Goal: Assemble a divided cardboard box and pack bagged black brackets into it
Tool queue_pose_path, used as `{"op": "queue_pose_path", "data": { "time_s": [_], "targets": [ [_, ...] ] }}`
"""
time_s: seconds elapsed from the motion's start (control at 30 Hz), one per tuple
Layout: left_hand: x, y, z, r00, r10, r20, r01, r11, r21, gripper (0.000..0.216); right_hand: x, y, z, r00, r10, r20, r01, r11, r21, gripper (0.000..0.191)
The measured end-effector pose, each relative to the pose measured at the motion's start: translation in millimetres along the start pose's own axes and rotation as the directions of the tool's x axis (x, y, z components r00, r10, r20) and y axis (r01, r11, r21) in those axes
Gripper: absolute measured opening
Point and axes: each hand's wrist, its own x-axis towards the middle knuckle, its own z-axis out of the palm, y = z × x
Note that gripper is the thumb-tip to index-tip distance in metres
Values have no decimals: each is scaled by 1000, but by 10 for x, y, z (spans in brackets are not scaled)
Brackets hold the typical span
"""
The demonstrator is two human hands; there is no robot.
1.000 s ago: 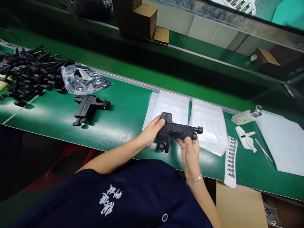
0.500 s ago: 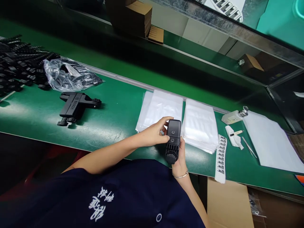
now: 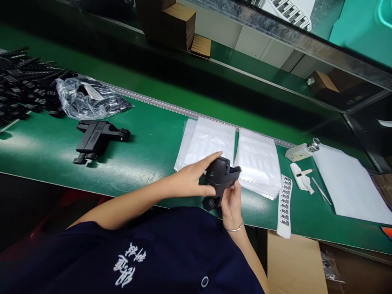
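Just above the front edge of the bench I hold a black plastic clamp mount [image 3: 218, 175] between both hands. My left hand [image 3: 196, 179] grips its left side, thumb on the near part and fingers around the far end. My right hand [image 3: 232, 202] supports it from below and the right, with fingertips on its side arm. A similar black clamp [image 3: 94, 136] marked BOSCH lies on the bench to the left. Behind my hands are two stacks of clear plastic bags, a left stack [image 3: 211, 136] and a right stack [image 3: 259, 159].
Black clamp parts [image 3: 27, 87] are heaped at the far left beside a filled plastic bag [image 3: 92, 98]. To the right are a label strip [image 3: 284, 206], a bottle [image 3: 301, 152], tweezers [image 3: 321, 190] and white sheets [image 3: 352, 183]. A metal-edged shelf [image 3: 275, 38] overhangs the back.
The clamp mount in my hands has been turned, so its side arm now points right and shows. My left hand has shifted slightly left with it.
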Motion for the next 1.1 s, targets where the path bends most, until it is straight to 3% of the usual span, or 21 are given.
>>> {"op": "queue_pose_path", "data": {
  "time_s": [0.07, 0.13, 0.2, 0.27, 0.37, 0.47, 0.53, 0.63, 0.73, 0.83, 0.93, 1.03, 1.1],
  "targets": [
    [-119, -50, 6, 999, 35, 19, -37, 998, 60, 93, -36, -56, -46, 996, -90, 1, 90, 996, -18, 37],
    [-203, -106, 11, 997, 76, -3, -76, 997, 30, 85, -70, -117, -89, 989, -145, 12, 145, 986, -83, 45],
    [-237, -161, 14, 997, 58, -43, -61, 994, -89, 82, -84, -176, -111, 986, -162, 35, 166, 972, -166, 53],
    [-229, -214, 20, 998, -24, -66, 3, 951, -310, 90, -79, -235, -106, 987, -133, 87, 151, 958, -245, 60],
    [-180, -286, 48, 983, -177, -49, 98, 729, -677, 100, -51, -315, -71, 983, -123, 133, 160, 936, -315, 56],
    [-152, -337, 97, 943, -329, 37, 205, 492, -846, 81, -19, -356, -36, 984, -128, 125, 167, 907, -386, 42],
    [-154, -360, 125, 923, -374, 87, 245, 401, -883, 69, -4, -357, -21, 987, -108, 116, 147, 895, -421, 41],
    [-147, -403, 126, 917, -385, 103, 246, 342, -907, 59, -11, -356, 7, 987, -126, 104, 159, 881, -445, 43],
    [-73, -485, 80, 898, -421, 130, 268, 288, -919, 56, -77, -386, 83, 963, -222, 151, 268, 816, -512, 41],
    [54, -586, 43, 875, -461, 148, 285, 243, -927, 55, -186, -421, 228, 906, -294, 304, 422, 595, -684, 38],
    [156, -647, 60, 868, -472, 154, 298, 247, -922, 51, -287, -409, 401, 852, -275, 445, 522, 392, -757, 39],
    [203, -635, 117, 864, -481, 151, 309, 269, -912, 52, -333, -389, 496, 837, -278, 470, 546, 392, -740, 39],
    [224, -598, 144, 861, -486, 152, 319, 282, -905, 54, -316, -442, 426, 838, -239, 491, 545, 424, -723, 47]
  ]
}}
